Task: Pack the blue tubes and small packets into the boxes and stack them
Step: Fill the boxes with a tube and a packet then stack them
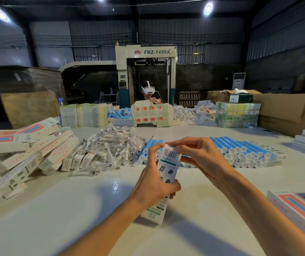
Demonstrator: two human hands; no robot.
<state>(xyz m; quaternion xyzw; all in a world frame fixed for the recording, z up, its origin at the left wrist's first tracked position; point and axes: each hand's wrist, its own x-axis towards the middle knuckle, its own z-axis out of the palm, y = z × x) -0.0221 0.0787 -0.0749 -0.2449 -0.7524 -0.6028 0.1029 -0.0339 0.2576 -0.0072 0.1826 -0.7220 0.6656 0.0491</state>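
My left hand (155,183) grips a long white box (167,163) around its middle, holding it tilted above the white table (74,209). My right hand (194,154) pinches the flap at the box's top end, near the barcode. Behind the box lies a pile of blue tubes (240,152) with white caps, spreading to the right. A heap of small clear packets (109,150) sits left of the tubes. Whether anything is inside the box is hidden.
Flat and folded white boxes (27,154) with red and blue print pile up at the left. Finished boxes (299,206) lie at the right edge. Across the table a person wearing a headset (149,91) works behind more cartons, tubes and packets. Large cardboard boxes (286,111) stand far right.
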